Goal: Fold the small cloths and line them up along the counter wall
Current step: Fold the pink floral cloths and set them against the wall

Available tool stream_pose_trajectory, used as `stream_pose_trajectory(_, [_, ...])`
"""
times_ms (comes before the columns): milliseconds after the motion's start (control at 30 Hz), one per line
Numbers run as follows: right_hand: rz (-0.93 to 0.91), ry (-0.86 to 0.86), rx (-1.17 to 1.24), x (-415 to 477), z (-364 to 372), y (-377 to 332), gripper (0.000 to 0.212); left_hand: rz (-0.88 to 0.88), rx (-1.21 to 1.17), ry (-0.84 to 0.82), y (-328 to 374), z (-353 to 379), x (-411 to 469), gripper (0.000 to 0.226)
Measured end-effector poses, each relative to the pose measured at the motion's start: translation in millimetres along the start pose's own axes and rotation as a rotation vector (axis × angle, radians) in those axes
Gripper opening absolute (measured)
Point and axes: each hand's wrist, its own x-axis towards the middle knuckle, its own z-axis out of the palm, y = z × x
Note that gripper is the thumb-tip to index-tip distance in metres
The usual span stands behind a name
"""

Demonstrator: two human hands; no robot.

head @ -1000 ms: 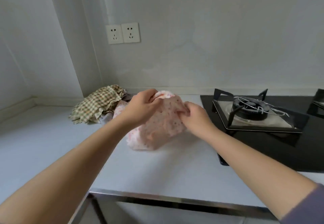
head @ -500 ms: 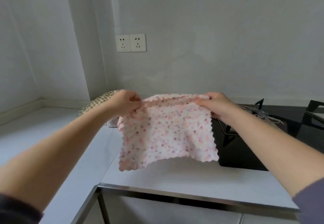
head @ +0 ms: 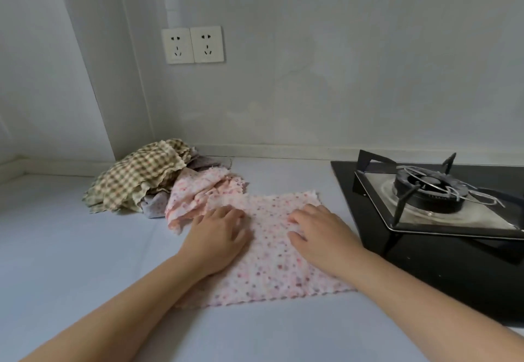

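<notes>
A pink spotted cloth (head: 272, 259) lies spread flat on the white counter (head: 71, 248), just left of the stove. My left hand (head: 218, 237) rests palm down on its left part. My right hand (head: 317, 234) presses flat on its right part. Both hands have their fingers stretched out. Behind the left hand lies a crumpled pile: a second pink spotted cloth (head: 198, 194), a green-and-cream checked cloth (head: 139, 177) and a pale lilac cloth (head: 154, 205) partly hidden beneath them. The pile sits near the counter wall (head: 283, 92) in the corner.
A black gas stove (head: 442, 214) with a burner and metal pan support fills the right side, its edge close to the spread cloth. Two wall sockets (head: 192, 45) sit above the pile. A low upstand (head: 283, 150) runs along the wall's foot.
The cloth was bunched in both hands, then held up stretched by its top corners. Now it lies flat on the counter with both hands pressing on it.
</notes>
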Motion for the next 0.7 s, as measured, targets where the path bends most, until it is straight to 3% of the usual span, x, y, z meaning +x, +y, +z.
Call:
stream_pose_trajectory(67, [-0.004, -0.009, -0.051, -5, -4, -4, 0.044, -0.026, -0.046, 0.073, -1, -2, -2, 0.040])
stream_pose_trajectory(167, [-0.083, 0.034, -0.027, -16, -11, -13, 0.039, 0.117, -0.078, 0.227, 5, -10, -12, 0.031])
stream_pose_trajectory(267, [-0.091, -0.070, -0.017, -25, -7, -12, 0.042, 0.251, -0.143, 0.086, 11, -13, -22, 0.038])
stream_pose_trajectory(433, [-0.028, -0.206, -0.090, -22, -1, 4, 0.070, 0.278, -0.070, -0.030, 3, -13, -26, 0.077])
stream_pose_trajectory(500, [-0.027, -0.253, -0.119, -24, 0, 0, 0.080, 0.320, -0.038, -0.014, 1, -11, -28, 0.077])
stream_pose_trajectory(567, [-0.018, -0.273, -0.121, -26, 0, -4, 0.086, 0.332, -0.076, 0.050, -1, -8, -27, 0.059])
stream_pose_trajectory(633, [-0.021, -0.200, -0.086, -29, -2, -6, 0.077, 0.302, -0.093, 0.128, -1, -7, -27, 0.046])
stream_pose_trajectory(700, [-0.039, -0.040, -0.091, -28, -4, -4, 0.051, 0.248, -0.121, 0.205, 0, -6, -27, 0.042])
